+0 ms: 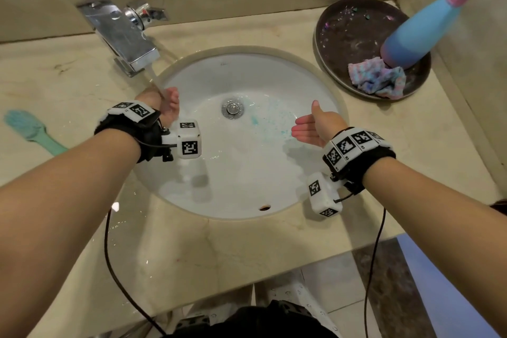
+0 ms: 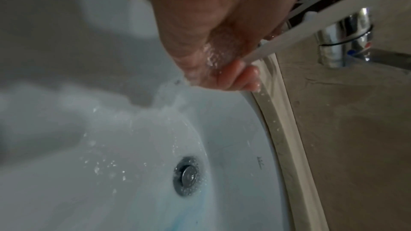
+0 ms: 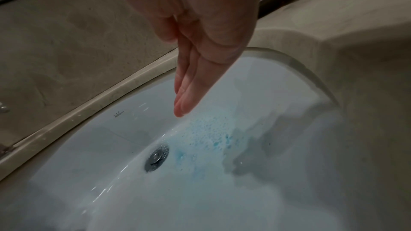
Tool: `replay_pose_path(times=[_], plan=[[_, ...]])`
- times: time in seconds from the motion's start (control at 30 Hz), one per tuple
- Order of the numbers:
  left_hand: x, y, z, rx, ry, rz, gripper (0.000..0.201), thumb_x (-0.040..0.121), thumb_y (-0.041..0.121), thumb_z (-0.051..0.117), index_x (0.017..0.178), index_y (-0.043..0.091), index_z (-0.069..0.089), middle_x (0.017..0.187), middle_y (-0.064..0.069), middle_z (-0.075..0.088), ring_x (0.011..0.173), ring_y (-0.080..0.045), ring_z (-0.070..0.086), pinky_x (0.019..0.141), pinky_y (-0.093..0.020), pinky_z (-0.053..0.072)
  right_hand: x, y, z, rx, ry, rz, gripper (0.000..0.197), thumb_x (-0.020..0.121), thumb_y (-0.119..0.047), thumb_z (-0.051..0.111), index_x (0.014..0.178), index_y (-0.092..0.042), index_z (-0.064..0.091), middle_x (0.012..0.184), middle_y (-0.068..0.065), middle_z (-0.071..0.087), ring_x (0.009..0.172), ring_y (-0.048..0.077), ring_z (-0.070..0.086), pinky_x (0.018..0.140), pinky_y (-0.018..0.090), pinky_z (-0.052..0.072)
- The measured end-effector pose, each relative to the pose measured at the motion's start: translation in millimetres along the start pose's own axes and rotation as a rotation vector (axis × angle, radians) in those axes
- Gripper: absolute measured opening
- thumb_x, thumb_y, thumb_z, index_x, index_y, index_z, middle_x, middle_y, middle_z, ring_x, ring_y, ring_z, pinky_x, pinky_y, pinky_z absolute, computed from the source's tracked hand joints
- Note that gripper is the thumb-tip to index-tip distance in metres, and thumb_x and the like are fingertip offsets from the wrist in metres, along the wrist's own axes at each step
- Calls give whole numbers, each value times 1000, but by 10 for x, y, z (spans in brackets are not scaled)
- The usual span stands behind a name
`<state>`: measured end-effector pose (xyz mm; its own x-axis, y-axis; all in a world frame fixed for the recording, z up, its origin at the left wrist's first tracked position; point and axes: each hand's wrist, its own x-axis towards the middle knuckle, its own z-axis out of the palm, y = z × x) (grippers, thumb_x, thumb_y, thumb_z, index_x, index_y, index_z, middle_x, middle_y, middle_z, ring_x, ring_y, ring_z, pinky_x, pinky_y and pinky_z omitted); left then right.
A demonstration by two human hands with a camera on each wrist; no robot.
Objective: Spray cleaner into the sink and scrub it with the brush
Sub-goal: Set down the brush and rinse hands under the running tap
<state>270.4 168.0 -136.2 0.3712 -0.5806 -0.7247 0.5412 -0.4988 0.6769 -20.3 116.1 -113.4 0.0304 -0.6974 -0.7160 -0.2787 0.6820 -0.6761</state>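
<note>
The round white sink (image 1: 247,178) is wet, with blue cleaner foam (image 1: 274,121) right of the drain (image 1: 232,108). Water runs from the chrome faucet (image 1: 123,35) onto my left hand (image 1: 167,104), which is cupped under the stream at the basin's left rim and holds nothing. In the left wrist view the water splashes off that hand (image 2: 222,62). My right hand (image 1: 310,129) hovers over the basin's right side, fingers straight and together, empty. The right wrist view shows the same straight fingers (image 3: 191,94) above the foam (image 3: 213,134). The teal brush (image 1: 30,129) lies on the counter at far left. The blue spray bottle (image 1: 422,33) stands at back right.
A dark round tray (image 1: 343,35) at the back right carries the spray bottle and a crumpled pastel cloth (image 1: 378,79). The beige stone counter (image 1: 219,255) surrounds the sink, with walls behind and to the right. Cables hang from both wrists over the front edge.
</note>
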Motion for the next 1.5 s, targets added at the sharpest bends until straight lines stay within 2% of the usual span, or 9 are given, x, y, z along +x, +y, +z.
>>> replay_pose_path(times=[0.1, 0.23, 0.37, 0.5, 0.63, 0.87, 1.03, 1.17, 1.5], plan=[[-96, -54, 179, 25, 27, -57, 45, 104, 18, 18, 144, 3, 32, 140, -8, 49, 37, -1, 50, 34, -10, 39, 31, -38, -31, 3, 9, -19, 57, 102, -42, 25, 74, -2, 55, 94, 19, 61, 65, 20, 60, 49, 20, 53], [-224, -216, 622, 44, -117, -191, 51, 104, 32, 23, 125, -4, 54, 62, -10, 71, 54, -15, 67, 46, -20, 52, 97, -97, -186, 32, 41, -31, 58, 102, -42, 24, 73, -3, 55, 86, 17, 62, 54, 16, 64, 49, 19, 53], [-500, -400, 1281, 240, -465, -221, 49, 103, 38, 19, 99, 6, 56, 89, -8, 67, 82, -18, 63, 75, -26, 50, 145, -144, -348, 54, 106, -44, 59, 102, -42, 23, 70, -3, 54, 72, 12, 59, 43, 12, 62, 45, 19, 51], [-557, -417, 1431, 326, -551, -193, 45, 103, 39, 21, 107, 9, 55, 97, -6, 65, 89, -17, 63, 88, -26, 47, 163, -188, -414, 42, 126, -48, 62, 101, -45, 21, 75, -2, 56, 89, 17, 61, 61, 18, 59, 46, 19, 51], [-315, -391, 1001, 328, -317, -143, 41, 103, 36, 24, 94, 12, 55, 90, -3, 64, 80, -14, 62, 80, -25, 47, 138, -184, -388, 52, 104, -33, 66, 101, -45, 20, 102, 8, 60, 97, 18, 60, 56, 17, 61, 44, 19, 50], [-93, -221, 293, 143, -8, -106, 45, 104, 34, 19, 86, 11, 54, 82, -3, 66, 76, -13, 61, 70, -25, 49, 145, -131, -292, 35, 134, -37, 60, 101, -44, 24, 71, -3, 55, 75, 15, 60, 52, 17, 61, 47, 21, 52], [-34, -50, 86, -47, 140, -97, 40, 104, 25, 26, 79, 11, 55, 50, 0, 65, 61, -9, 62, 67, -22, 51, 133, -129, -248, 34, 139, -47, 59, 102, -43, 24, 70, -3, 54, 71, 13, 59, 57, 19, 59, 52, 23, 52], [-28, -8, 14, -198, 93, 4, 35, 102, 15, 23, 74, 15, 44, 36, 8, 56, 36, -1, 56, 53, -13, 47, 100, -153, -216, 24, 131, -43, 59, 102, -43, 23, 71, -3, 54, 72, 12, 59, 61, 19, 59, 50, 21, 52], [-186, -105, 430, -35, -88, -105, 38, 102, 18, 21, 71, 11, 41, 51, 1, 56, 37, -7, 53, 43, -14, 43, 42, -181, -330, 78, 96, -24, 65, 102, -43, 22, 104, 10, 60, 93, 19, 62, 61, 19, 59, 49, 21, 52]])
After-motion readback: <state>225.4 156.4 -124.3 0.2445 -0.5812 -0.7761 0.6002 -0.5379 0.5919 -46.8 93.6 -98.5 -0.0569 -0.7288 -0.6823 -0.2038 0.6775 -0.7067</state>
